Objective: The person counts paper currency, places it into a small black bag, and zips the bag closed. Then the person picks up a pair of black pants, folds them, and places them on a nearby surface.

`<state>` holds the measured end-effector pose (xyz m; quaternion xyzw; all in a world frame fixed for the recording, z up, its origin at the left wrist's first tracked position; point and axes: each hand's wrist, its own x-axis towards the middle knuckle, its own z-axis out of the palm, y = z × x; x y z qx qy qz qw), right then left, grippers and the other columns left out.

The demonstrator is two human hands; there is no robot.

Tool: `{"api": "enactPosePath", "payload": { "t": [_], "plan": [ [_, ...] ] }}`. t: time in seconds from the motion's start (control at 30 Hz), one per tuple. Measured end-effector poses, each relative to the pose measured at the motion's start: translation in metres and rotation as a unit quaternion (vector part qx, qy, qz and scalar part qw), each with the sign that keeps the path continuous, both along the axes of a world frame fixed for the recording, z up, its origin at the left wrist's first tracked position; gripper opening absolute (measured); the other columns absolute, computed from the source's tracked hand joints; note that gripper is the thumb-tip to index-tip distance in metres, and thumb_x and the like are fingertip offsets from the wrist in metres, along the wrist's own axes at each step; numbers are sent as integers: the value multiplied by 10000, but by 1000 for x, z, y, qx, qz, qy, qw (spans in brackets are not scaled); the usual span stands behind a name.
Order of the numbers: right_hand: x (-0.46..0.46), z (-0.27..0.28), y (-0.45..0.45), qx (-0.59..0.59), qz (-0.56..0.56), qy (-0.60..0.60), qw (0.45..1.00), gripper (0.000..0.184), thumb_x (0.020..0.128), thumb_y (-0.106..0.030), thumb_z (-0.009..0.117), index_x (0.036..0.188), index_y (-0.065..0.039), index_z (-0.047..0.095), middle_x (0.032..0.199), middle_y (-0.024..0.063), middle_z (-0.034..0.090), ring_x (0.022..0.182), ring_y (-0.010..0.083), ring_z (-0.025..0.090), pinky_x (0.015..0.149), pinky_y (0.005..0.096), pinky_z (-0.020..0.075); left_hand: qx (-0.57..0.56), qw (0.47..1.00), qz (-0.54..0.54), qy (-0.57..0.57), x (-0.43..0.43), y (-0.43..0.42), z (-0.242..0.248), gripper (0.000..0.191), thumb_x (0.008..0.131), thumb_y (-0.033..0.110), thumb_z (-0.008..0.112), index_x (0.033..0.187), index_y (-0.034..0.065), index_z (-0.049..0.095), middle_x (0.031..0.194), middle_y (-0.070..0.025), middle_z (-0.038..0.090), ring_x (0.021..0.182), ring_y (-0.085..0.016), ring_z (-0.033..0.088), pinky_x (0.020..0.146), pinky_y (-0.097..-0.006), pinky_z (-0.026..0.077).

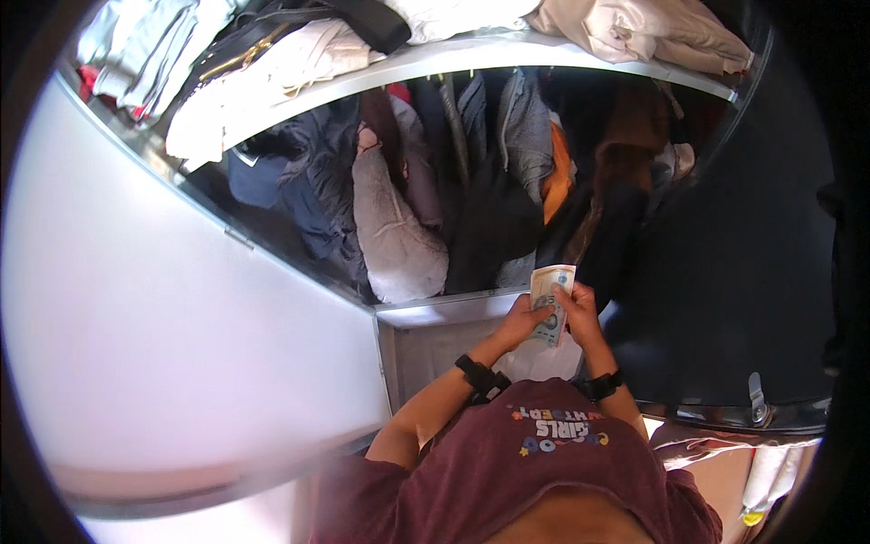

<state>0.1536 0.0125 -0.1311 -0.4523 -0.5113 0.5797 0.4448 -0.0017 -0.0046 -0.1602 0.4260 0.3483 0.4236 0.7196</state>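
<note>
Between my two hands is a small stack of banknotes (552,326), held upright in front of my chest. My left hand (522,325) grips its left edge, with the thumb laid across the face of the notes. On the right side, my right hand (582,311) pinches the stack with its thumb near the upper part. How many notes there are cannot be told. Directly beyond the stack, dark clothes (489,231) hang in an open wardrobe, beside a grey fleecy garment (401,238).
A white wardrobe door (170,292) stands open at left. The wardrobe's white shelf (476,61) carries folded clothes and a black bag (272,34) with a gold zip. A large dark panel (720,285) with a metal latch (757,400) rises close on my right.
</note>
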Motion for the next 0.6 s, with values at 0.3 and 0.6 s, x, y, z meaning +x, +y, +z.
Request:
{"api": "enactPosePath", "payload": {
  "t": [0.3,0.6],
  "plan": [
    [-15,15,-11,-15,-38,138,990,170,944,-142,595,1014,-2,660,899,35,685,749,89,628,683,255,520,4,993,-59,-101,-30,-22,15,309,885,101,668,1162,-20,605,1060,-60,674,909,-128,640,821,-284,522],
    [-21,27,-7,-17,-4,187,982,153,936,-113,600,1010,-2,675,904,62,700,752,116,650,708,262,529,-104,966,-61,-228,-36,-18,14,249,918,96,625,1153,16,605,1070,-76,678,918,-151,672,816,-287,558]
  ]
}}
